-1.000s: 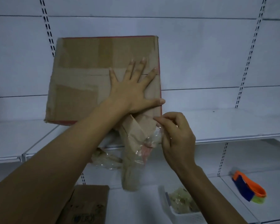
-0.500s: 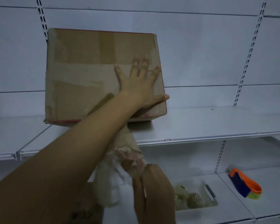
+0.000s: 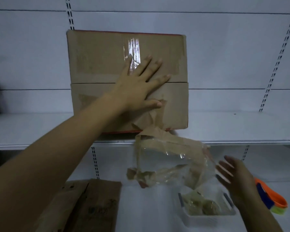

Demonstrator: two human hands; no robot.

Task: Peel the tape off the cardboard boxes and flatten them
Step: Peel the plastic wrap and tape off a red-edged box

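White shelving [image 3: 224,128] holds a cardboard box [image 3: 99,64], pressed by the left hand [image 3: 137,91], fingers spread flat. Peeled tape [image 3: 171,161] dangles below that thumb, just beside the right hand [image 3: 236,174], fingers straight, holding nothing. Peeling appears underway; next likely needs pinching the tape and pulling it free.

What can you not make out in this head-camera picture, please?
- Head view, right hand and peeled tape: blurred fingers hide whether they touch.
- Head view, cardboard box: its lower left corner is behind the forearm of the left hand.
- Head view, flattened cardboard: print too dim and small to read, cut off by the bottom edge.
- Head view, orange tool: partly behind the right wrist.
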